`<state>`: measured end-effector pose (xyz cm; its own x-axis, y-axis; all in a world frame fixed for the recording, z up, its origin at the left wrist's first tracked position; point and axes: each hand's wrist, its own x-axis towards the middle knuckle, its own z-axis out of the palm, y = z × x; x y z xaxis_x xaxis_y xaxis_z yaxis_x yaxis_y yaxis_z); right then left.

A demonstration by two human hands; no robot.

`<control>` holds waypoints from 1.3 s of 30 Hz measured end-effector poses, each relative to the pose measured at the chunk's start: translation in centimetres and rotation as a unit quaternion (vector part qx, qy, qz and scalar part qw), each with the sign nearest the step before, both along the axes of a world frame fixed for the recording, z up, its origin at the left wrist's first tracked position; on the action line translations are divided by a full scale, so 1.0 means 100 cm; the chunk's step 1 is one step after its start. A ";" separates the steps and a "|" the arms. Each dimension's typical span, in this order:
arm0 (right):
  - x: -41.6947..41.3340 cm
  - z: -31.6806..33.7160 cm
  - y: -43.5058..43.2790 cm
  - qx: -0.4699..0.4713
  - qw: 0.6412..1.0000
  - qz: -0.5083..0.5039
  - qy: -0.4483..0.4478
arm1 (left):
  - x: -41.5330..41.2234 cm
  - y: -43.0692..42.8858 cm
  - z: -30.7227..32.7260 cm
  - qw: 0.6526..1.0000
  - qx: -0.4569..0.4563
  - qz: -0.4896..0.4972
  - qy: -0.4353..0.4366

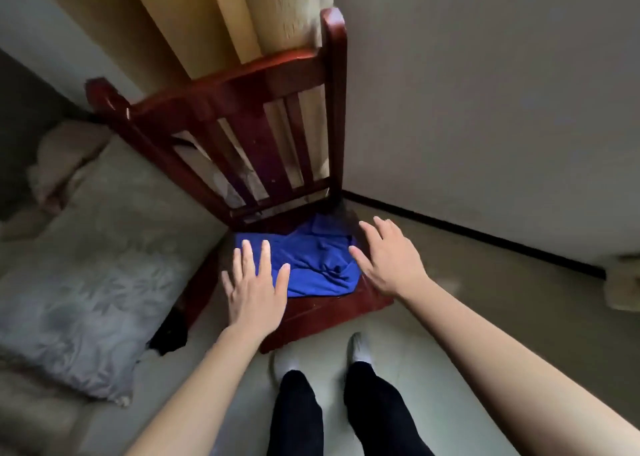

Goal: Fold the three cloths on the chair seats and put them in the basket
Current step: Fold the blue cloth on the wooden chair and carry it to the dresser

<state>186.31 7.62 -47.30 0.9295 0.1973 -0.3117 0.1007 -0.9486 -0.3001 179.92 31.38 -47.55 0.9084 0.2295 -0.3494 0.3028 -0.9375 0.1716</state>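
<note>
A crumpled blue cloth lies on the seat of a dark red wooden chair in the room's corner. My left hand hovers over the cloth's left edge with fingers straight and spread. My right hand is spread over the cloth's right edge, fingers straight. Neither hand holds anything. Whether the hands touch the cloth cannot be told. No basket and no other cloth are in view.
A sofa or bed with a grey patterned pillow stands close on the left. A yellow curtain hangs behind the chair back. A white wall runs on the right. My legs and feet stand on the pale floor before the chair.
</note>
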 end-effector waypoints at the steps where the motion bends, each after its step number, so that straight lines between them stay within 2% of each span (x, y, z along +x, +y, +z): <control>1: -0.003 -0.029 0.006 0.005 1.000 -0.014 0.022 | 0.003 0.004 -0.029 1.000 -0.003 -0.008 0.022; 7: -0.035 -0.180 0.029 0.016 0.998 0.000 0.060 | -0.001 0.019 -0.173 0.990 0.003 -0.111 0.081; 11: -0.044 -0.230 0.043 -0.008 0.999 0.001 0.033 | 0.002 0.034 -0.225 0.984 0.019 -0.155 0.086; 15: -0.064 -0.252 0.050 -0.096 0.992 0.058 0.060 | -0.023 0.047 -0.256 0.975 0.020 -0.133 0.179; 17: -0.075 -0.252 0.051 -0.126 0.987 0.076 0.060 | -0.041 0.052 -0.257 0.969 0.029 -0.144 0.198; 19: -0.080 -0.249 0.051 -0.114 0.986 0.088 0.089 | -0.050 0.056 -0.252 0.967 0.046 -0.162 0.190; 21: -0.080 -0.246 0.048 -0.080 0.985 0.102 0.116 | -0.050 0.063 -0.249 0.973 0.055 -0.173 0.141; 23: -0.076 -0.242 0.046 -0.069 0.981 0.123 0.130 | -0.042 0.068 -0.248 0.982 0.036 -0.145 0.116; 26: -0.066 -0.237 0.046 -0.065 0.981 0.112 0.143 | -0.023 0.068 -0.252 0.993 -0.007 -0.032 0.114; 29: -0.048 -0.241 0.058 -0.022 0.998 0.034 0.054 | -0.008 0.070 -0.260 0.989 -0.046 0.094 0.100; 31: -0.030 -0.244 0.072 0.014 1.000 -0.009 -0.012 | -0.002 0.072 -0.262 0.988 -0.042 0.105 0.101; 32: -0.020 -0.245 0.080 0.015 1.000 -0.023 -0.015 | -0.001 0.073 -0.262 0.990 -0.028 0.100 0.100; 35: 0.009 -0.251 0.100 -0.023 0.996 -0.065 0.056 | 0.002 0.074 -0.259 0.992 0.005 0.105 0.077; 37: 0.021 -0.257 0.104 -0.053 0.991 -0.064 0.101 | 0.001 0.073 -0.255 0.993 -0.009 0.110 0.039; 39: 0.028 -0.257 0.101 -0.041 0.991 -0.068 0.111 | -0.002 0.072 -0.251 0.992 -0.041 0.118 -0.006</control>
<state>189.09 17.73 -73.01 0.8526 0.0411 -0.5210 -0.0889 -0.9710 -0.2219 179.68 38.63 -72.64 0.8375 0.4071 -0.3645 0.5089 -0.8240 0.2491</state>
